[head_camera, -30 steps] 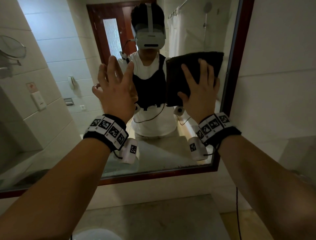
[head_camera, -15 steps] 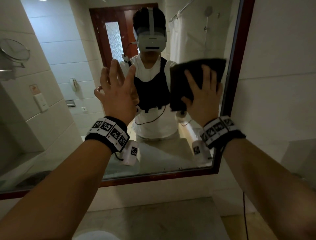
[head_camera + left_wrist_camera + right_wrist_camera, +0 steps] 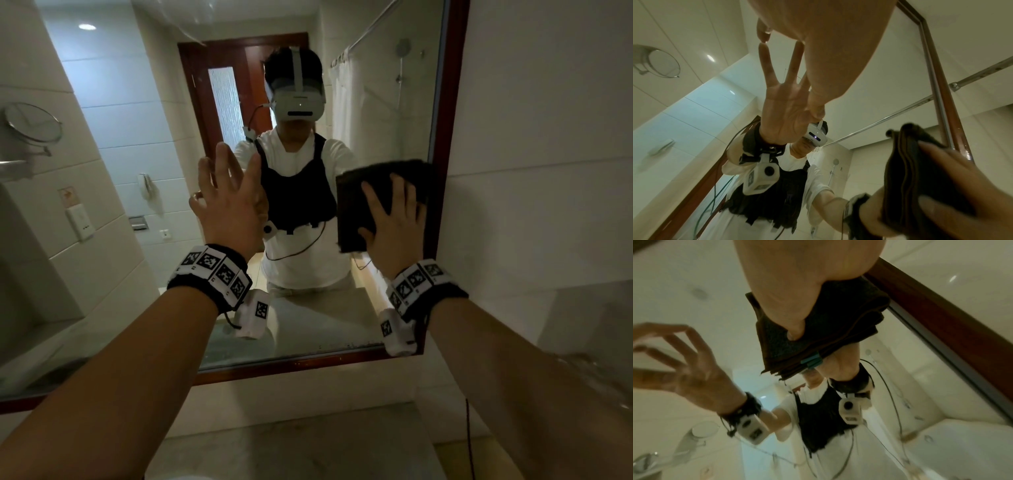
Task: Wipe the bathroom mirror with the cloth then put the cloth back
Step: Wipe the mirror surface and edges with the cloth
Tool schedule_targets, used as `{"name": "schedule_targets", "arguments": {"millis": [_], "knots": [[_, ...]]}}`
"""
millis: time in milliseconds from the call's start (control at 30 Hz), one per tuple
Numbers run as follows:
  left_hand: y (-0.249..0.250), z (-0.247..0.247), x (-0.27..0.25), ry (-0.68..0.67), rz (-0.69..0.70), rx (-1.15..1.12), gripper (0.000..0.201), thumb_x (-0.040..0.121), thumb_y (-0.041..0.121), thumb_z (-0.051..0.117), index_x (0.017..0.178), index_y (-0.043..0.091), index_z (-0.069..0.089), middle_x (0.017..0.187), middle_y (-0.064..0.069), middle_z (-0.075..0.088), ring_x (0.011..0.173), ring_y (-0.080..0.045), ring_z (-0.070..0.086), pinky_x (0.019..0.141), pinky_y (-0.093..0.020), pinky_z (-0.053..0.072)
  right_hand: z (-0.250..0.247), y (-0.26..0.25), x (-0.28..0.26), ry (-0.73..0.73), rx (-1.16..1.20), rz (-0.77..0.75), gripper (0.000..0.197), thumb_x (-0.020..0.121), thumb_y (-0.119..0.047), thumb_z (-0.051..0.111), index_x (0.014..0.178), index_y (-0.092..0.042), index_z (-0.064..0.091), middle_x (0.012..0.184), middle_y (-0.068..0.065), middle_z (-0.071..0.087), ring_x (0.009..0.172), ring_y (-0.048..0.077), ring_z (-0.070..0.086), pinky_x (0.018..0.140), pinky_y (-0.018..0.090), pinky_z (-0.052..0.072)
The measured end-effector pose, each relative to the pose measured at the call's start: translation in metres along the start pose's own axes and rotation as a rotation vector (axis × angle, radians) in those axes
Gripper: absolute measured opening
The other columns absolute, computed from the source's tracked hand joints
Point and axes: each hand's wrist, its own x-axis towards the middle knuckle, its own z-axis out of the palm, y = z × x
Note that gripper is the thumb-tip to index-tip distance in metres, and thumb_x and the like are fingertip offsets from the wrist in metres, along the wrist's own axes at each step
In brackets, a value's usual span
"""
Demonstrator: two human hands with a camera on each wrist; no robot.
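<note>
**Mirror Wiped Near Its Right Edge**

The dark cloth (image 3: 373,202) was pressed flat on the mirror (image 3: 154,171) by the right hand (image 3: 394,226). It sat low on the glass, just beside the red-brown wooden frame (image 3: 448,171). The fingers (image 3: 399,195) were spread out straight over the cloth, so it was pushed, not squeezed. In the right wrist view the thumb was seen pushed into the folds. The left hand (image 3: 229,209) was held up near the glass with its fingers straight and apart, and nothing was held in it. From the left wrist view, a fingertip seemed to meet its own reflection, so the glass was likely touched there.

To do this step well, the cloth should be kept flat and pushed evenly, in long strokes that lap over each other. The strip next to the frame should not be missed. The bare hand would be better kept off the glass, since marks could be left by fingers.

The cloth looked thick, soft and fuzzy, folded into a square of many layers, with a small blue tag (image 3: 811,361) at one edge. The mirror was smooth and shiny. Small specks were seen along its bottom edge (image 3: 342,346). The walls were made of pale glossy tiles (image 3: 113,113).
</note>
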Motion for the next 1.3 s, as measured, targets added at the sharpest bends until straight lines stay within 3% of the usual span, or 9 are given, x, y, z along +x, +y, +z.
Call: {"name": "schedule_targets", "arguments": {"millis": [233, 367, 467, 667, 867, 1100, 1300], "knots": [[0.001, -0.009, -0.01, -0.04, -0.001, -0.046, 0.088, 0.083, 0.029, 0.072, 0.151, 0.042, 0.018, 0.164, -0.008, 0.001, 0.146, -0.041, 0.01, 0.092, -0.071, 0.039, 0.007, 0.005, -0.025, -0.073, -0.029, 0.001, 0.084, 0.082, -0.041, 0.071, 0.153, -0.036, 0.024, 0.157, 0.016, 0.018, 0.143, 0.04, 0.018, 0.109, 0.062, 0.029], [0.0, -0.005, -0.03, -0.053, -0.043, -0.103, 0.084, 0.078, 0.023, 0.078, 0.146, 0.04, 0.032, 0.159, -0.007, 0.016, 0.14, -0.039, 0.02, 0.088, -0.067, 0.044, 0.006, 0.006, -0.025, -0.065, -0.027, -0.007, 0.085, 0.081, -0.041, 0.071, 0.152, -0.035, 0.026, 0.156, 0.016, 0.02, 0.142, 0.041, 0.02, 0.108, 0.062, 0.03], [0.001, 0.008, -0.048, -0.057, -0.09, -0.13, 0.084, 0.077, 0.024, 0.08, 0.145, 0.041, 0.034, 0.155, -0.007, 0.021, 0.136, -0.039, 0.025, 0.088, -0.065, 0.044, 0.007, 0.009, -0.023, -0.054, -0.02, 0.0, 0.083, 0.08, -0.041, 0.071, 0.151, -0.036, 0.028, 0.156, 0.015, 0.021, 0.141, 0.04, 0.021, 0.107, 0.061, 0.031], [0.005, 0.036, -0.064, -0.02, -0.107, -0.128, 0.086, 0.078, 0.029, 0.079, 0.148, 0.039, 0.03, 0.16, -0.012, 0.013, 0.144, -0.039, 0.014, 0.091, -0.068, 0.04, -0.007, 0.004, 0.012, 0.052, 0.061, 0.02, 0.082, 0.081, -0.04, 0.07, 0.151, -0.036, 0.029, 0.157, 0.016, 0.021, 0.143, 0.04, 0.019, 0.109, 0.063, 0.028], [0.006, 0.049, -0.062, 0.001, -0.134, -0.098, 0.098, 0.073, 0.023, 0.082, 0.149, 0.042, 0.024, 0.162, -0.01, 0.006, 0.147, -0.037, 0.009, 0.096, -0.067, 0.035, -0.028, -0.003, 0.055, 0.093, 0.052, 0.059, 0.084, 0.079, -0.042, 0.071, 0.15, -0.038, 0.027, 0.159, 0.015, 0.019, 0.145, 0.039, 0.018, 0.108, 0.063, 0.029], [0.005, 0.055, -0.063, 0.026, -0.151, -0.144, 0.096, 0.074, 0.025, 0.082, 0.149, 0.044, 0.025, 0.163, -0.01, 0.007, 0.148, -0.036, 0.008, 0.099, -0.067, 0.031, -0.006, 0.004, 0.028, 0.073, 0.061, 0.06, 0.083, 0.079, -0.044, 0.069, 0.151, -0.039, 0.026, 0.161, 0.015, 0.017, 0.145, 0.041, 0.017, 0.111, 0.063, 0.026], [0.005, 0.054, -0.064, 0.012, -0.156, -0.164, 0.096, 0.075, 0.023, 0.08, 0.149, 0.045, 0.023, 0.163, -0.01, 0.005, 0.149, -0.035, 0.006, 0.1, -0.068, 0.029, 0.036, 0.007, -0.047, 0.009, 0.03, 0.082, 0.08, 0.08, -0.042, 0.07, 0.149, -0.036, 0.03, 0.157, 0.015, 0.02, 0.142, 0.04, 0.022, 0.106, 0.06, 0.031]]}}
